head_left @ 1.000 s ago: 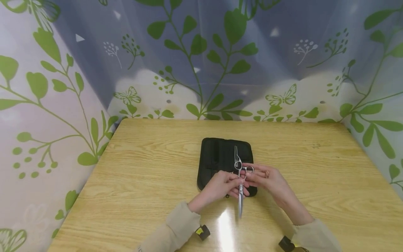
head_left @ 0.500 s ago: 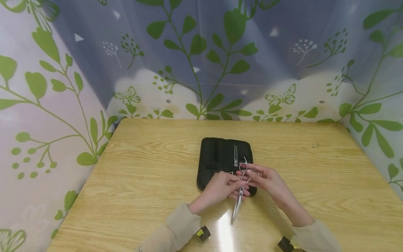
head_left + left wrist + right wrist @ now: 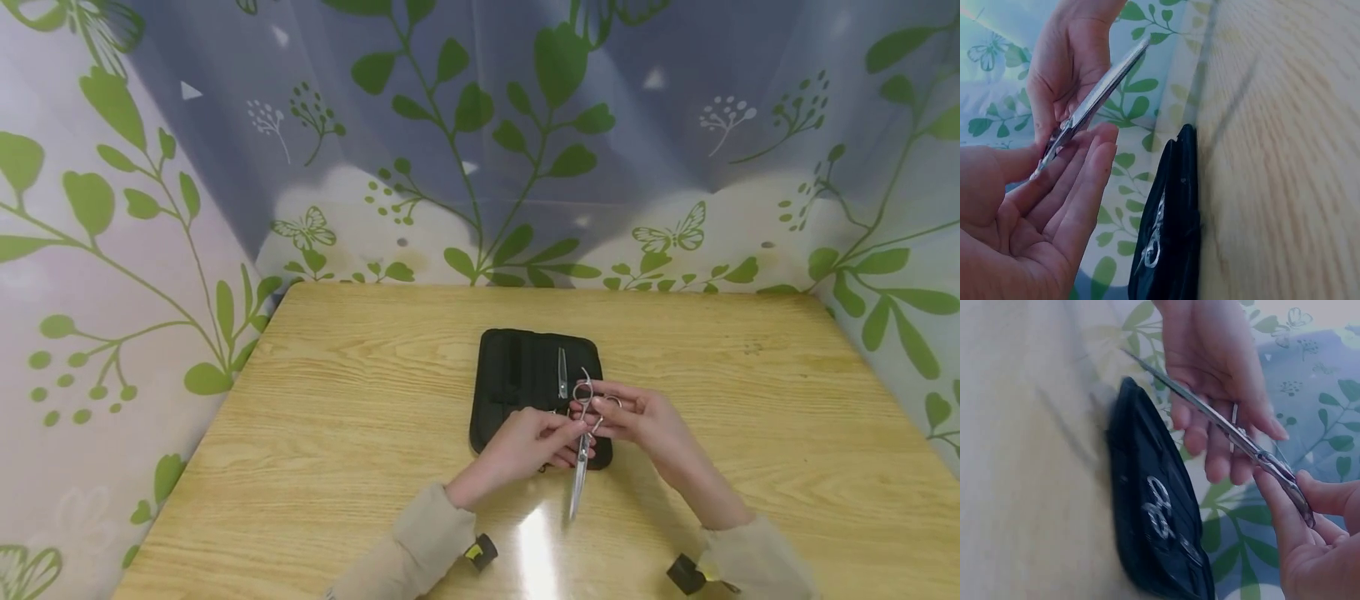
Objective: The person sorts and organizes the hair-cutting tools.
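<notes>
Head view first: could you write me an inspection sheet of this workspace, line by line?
Surface: wooden table, light grain, with a bright glare patch at the near edge.
Job's things: silver scissors held above the table, blades toward the person; black case lies open and flat, with a second pair of scissors tucked in it.
Clutter: nothing seen.
Hands: right hand pinches the scissors at the finger rings; left hand touches them near the pivot with nearly straight fingers.
Cables: nothing seen; a small black device sits at each wrist.
Surroundings: curtain printed with green leaves and butterflies hangs on three sides.
</notes>
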Demonstrator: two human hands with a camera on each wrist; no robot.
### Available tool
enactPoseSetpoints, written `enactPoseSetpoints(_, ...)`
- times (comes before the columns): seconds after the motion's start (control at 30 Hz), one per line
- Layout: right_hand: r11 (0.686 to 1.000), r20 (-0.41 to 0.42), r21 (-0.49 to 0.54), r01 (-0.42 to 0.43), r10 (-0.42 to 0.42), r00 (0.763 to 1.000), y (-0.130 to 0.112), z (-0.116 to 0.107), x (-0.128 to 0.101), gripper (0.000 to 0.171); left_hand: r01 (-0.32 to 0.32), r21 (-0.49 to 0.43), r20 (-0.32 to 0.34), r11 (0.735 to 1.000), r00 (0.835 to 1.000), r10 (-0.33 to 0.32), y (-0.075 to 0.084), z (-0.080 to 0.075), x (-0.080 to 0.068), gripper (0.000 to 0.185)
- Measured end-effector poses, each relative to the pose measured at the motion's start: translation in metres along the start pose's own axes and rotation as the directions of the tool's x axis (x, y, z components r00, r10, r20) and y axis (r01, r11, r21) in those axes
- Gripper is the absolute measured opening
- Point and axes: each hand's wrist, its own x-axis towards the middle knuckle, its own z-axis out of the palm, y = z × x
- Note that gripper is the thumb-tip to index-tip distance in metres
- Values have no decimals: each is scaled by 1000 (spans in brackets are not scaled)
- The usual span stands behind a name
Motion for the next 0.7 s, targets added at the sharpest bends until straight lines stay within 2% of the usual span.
enactPoseSetpoints(0.17,998,-10,52,23,-23,1000,-8,-18,7,58,-54,86,-63,995,996,59,-2,-4,2,30)
enactPoseSetpoints(0.27,997,-13,63,54,-53,999,-11,-32,15,59,-68,222,-86,973,992,89,-4,-5,3,23)
enactPoseSetpoints(0.4,996,-20,44,83,-83,996,-14,-53,29,58,-95,411,-80,906,987,140,-5,-4,2,15)
enactPoseSetpoints(0.57,994,-47,71,84,-81,996,-17,-74,49,60,-141,547,-51,825,978,201,-5,-1,-1,11)
enactPoseSetpoints(0.7,992,-63,111,58,-51,997,-19,-87,65,64,-157,667,-28,728,972,235,-9,0,-2,16)
